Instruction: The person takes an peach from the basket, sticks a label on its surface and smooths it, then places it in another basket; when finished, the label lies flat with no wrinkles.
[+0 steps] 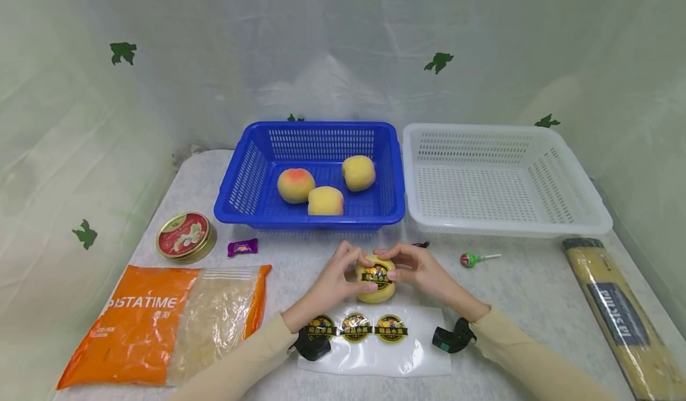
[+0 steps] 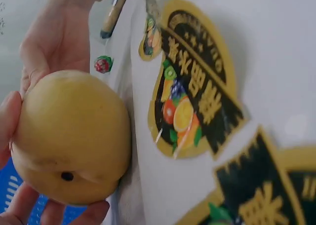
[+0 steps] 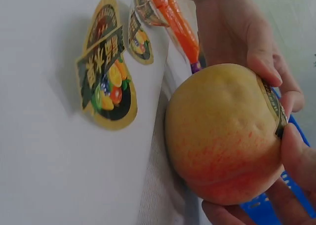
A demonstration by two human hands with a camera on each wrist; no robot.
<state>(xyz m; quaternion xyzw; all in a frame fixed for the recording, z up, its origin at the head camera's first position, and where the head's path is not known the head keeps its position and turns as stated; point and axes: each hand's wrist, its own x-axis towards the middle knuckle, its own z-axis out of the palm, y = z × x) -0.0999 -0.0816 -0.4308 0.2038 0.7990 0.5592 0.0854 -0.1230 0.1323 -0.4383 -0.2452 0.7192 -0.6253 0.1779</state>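
Note:
Between both hands is a yellow peach (image 1: 375, 295) with a red blush, seen large in the right wrist view. A black and gold sticker (image 1: 377, 274) lies on its upper face. My left hand (image 1: 342, 273) holds the peach from the left, its thumb on the sticker's left end. From the other side my right hand (image 1: 420, 270) grips it, the thumb at the sticker's right end. In front of the peach a white sticker sheet (image 1: 375, 360) bears three more stickers of the same kind, large in both wrist views.
Behind stand a blue basket (image 1: 311, 219) holding three peaches and a white basket (image 1: 509, 225). On the left are a round tin (image 1: 184, 237), a purple candy (image 1: 243, 247) and an orange pasta bag (image 1: 145, 323). A lollipop (image 1: 468, 260) and a long noodle pack (image 1: 616, 311) lie right.

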